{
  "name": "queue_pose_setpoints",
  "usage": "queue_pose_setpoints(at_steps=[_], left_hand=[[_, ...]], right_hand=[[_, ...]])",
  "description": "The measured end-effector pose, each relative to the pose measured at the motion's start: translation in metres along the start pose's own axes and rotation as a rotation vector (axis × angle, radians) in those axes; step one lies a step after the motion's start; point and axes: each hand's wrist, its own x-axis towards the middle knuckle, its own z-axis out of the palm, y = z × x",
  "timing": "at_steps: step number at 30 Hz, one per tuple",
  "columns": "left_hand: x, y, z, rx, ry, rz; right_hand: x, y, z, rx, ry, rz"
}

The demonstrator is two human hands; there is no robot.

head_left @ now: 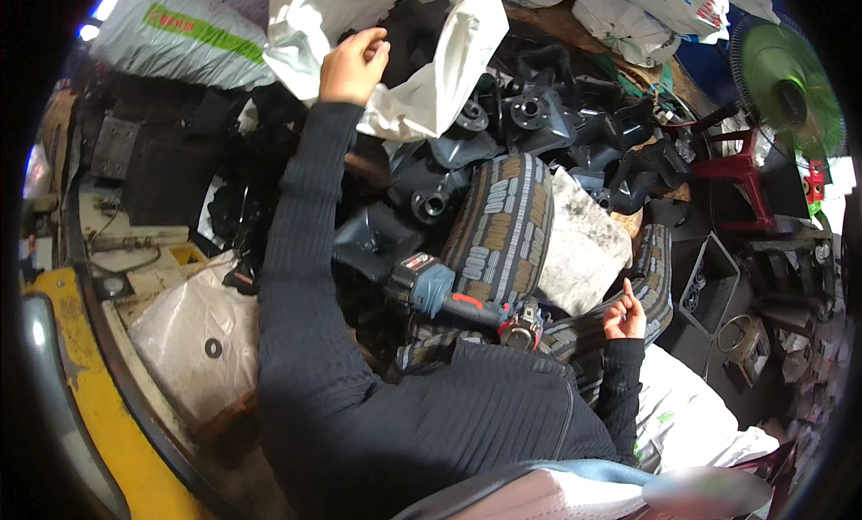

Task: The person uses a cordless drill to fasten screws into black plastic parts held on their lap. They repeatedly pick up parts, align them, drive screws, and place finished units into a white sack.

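My left hand [353,68] reaches over the rim of a white sack [485,30], fingers loosely bent and apart, with nothing seen in them. Black parts [413,35] lie inside the sack below it. My right hand [626,319] is above my right leg, index finger stretched out and the others curled, with no object visible in it. A blue-grey cordless power tool [449,295] with red accents rests on my lap. A dirty white cloth [584,246] lies beside my patterned trouser leg [503,219].
Black moulded parts with round flanges [530,114] are heaped ahead. A green fan [790,98] and a dark red stool [741,183] stand at the right. At the left are a plastic-covered surface with a black ring [213,348] and a yellow machine frame [99,376].
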Motion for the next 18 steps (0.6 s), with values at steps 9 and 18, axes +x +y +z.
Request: queue_pose_setpoints(at_steps=[9,18], left_hand=[[0.041,-0.209,0.125,0.794,-0.349,-0.610],[0.042,-0.231,0.105,0.044,-0.178,-0.602]], right_hand=[[-0.051,-0.031,-0.067,0.115,0.292,-0.300],[-0.065,-0.036,-0.109,0.123,0.281,-0.366]])
